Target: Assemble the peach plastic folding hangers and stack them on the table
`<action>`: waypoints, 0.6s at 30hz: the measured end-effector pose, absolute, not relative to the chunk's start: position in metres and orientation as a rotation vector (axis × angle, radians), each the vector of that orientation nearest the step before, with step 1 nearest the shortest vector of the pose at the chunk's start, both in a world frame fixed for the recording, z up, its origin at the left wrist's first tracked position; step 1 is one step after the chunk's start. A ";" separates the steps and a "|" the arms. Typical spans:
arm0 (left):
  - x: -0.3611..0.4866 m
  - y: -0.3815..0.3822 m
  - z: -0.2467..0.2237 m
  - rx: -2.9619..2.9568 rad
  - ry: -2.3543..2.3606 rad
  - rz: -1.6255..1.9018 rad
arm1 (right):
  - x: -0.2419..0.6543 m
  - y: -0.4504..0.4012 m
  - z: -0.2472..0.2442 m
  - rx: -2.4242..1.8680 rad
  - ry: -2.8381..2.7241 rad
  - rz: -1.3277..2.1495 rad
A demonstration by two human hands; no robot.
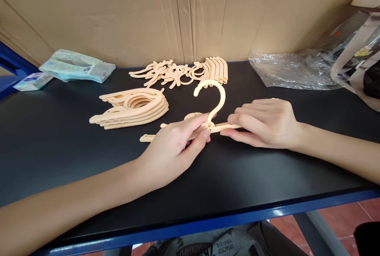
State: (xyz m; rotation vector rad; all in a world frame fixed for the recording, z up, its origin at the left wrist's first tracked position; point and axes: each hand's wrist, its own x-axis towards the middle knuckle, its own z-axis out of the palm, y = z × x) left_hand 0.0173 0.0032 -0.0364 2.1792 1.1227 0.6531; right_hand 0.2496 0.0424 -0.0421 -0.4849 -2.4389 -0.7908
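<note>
A cream plastic clothes hanger (221,97) is held low over the black table, its hook pointing up. My left hand (175,143) is closed around the middle of it, thumb and fingers pinching just below the hook. The fingers of my right hand (264,123) are closed on the arm at the right. Another arm piece sticks out left from behind my left hand, and part of the hanger is hidden by my fingers. Left of it lies a stack of folded cream hangers (133,109).
Behind are a pile of loose hooks (166,72) and a row of hanger arms (215,70). A tissue pack (75,66) lies back left, clear plastic wrap (291,70) back right beside a bag (353,54). Cardboard (118,14) walls the back; a blue edge (208,226) runs along the front.
</note>
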 end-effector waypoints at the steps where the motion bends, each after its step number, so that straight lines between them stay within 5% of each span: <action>1: 0.017 0.003 -0.035 2.154 1.122 0.664 | 0.249 0.042 -0.042 -0.488 -2.438 -0.783; 18: 0.015 0.003 -0.034 2.186 0.958 0.693 | 0.253 0.049 -0.042 -0.341 -2.441 -0.859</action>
